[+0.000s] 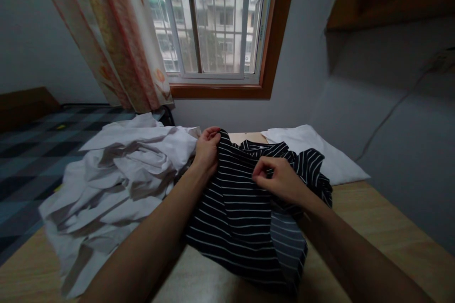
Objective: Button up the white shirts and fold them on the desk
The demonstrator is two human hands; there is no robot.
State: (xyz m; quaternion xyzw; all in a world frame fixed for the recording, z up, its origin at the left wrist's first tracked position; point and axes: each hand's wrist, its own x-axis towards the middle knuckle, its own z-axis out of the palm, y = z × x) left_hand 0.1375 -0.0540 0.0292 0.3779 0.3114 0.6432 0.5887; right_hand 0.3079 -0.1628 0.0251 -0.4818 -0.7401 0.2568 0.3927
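Observation:
A black shirt with thin white stripes (241,208) lies rumpled across the wooden table, its lower right part turned over to show a greyer inner side. My left hand (209,149) pinches the shirt's upper left edge and holds it slightly raised. Over the middle of the shirt is my right hand (279,177), thumb and index fingertips brought together. Whether cloth sits between those fingertips, I cannot tell. Just left of my left hand is a heap of white clothes (135,170).
A folded white cloth (316,151) lies at the table's (377,218) back right, near the wall. On the left is a bed with a dark checked cover (21,161). Behind the table are a barred window (216,19) and a patterned curtain (121,33). A wooden shelf (384,14) hangs upper right.

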